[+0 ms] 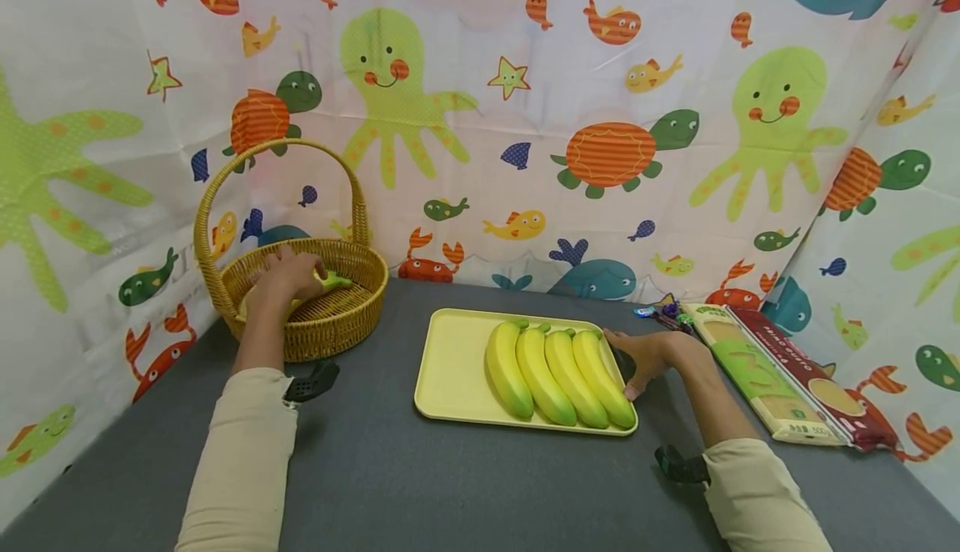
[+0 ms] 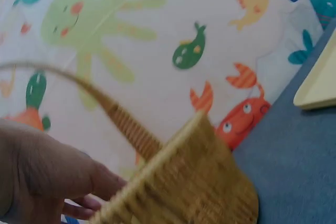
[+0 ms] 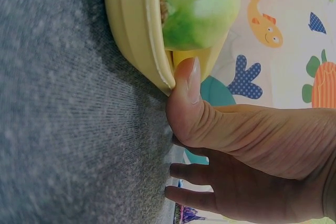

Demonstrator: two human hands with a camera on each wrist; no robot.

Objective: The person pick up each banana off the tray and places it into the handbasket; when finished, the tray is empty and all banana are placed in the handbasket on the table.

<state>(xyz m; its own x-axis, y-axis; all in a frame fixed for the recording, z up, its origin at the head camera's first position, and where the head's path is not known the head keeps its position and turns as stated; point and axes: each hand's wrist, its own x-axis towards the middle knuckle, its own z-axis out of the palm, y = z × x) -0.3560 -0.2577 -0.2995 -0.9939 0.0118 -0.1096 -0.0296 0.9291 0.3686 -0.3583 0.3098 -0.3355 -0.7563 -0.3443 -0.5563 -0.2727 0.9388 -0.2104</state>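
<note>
My left hand (image 1: 285, 275) reaches down inside the wicker basket (image 1: 337, 331), its fingers about a banana (image 1: 335, 283) whose green end shows beside the thumb. In the left wrist view the basket wall (image 2: 194, 182) hides the fingertips. Several yellow bananas (image 1: 551, 377) with green ends lie side by side on the right part of a pale yellow tray (image 1: 453, 368). At the tray's right edge rests my right hand (image 1: 648, 358). Its thumb (image 3: 186, 100) touches the tray rim in the right wrist view, while the other fingers extend outside the tray, near the tabletop.
On the right lie a green-and-cream packet (image 1: 765, 377) and a dark red packet (image 1: 817, 377). Small wrapped items (image 1: 666, 313) sit behind the right hand. The basket's tall arched handle (image 1: 281, 145) rises over the left hand. A curtain printed with sea animals (image 1: 480, 160) surrounds the grey table (image 1: 465, 485).
</note>
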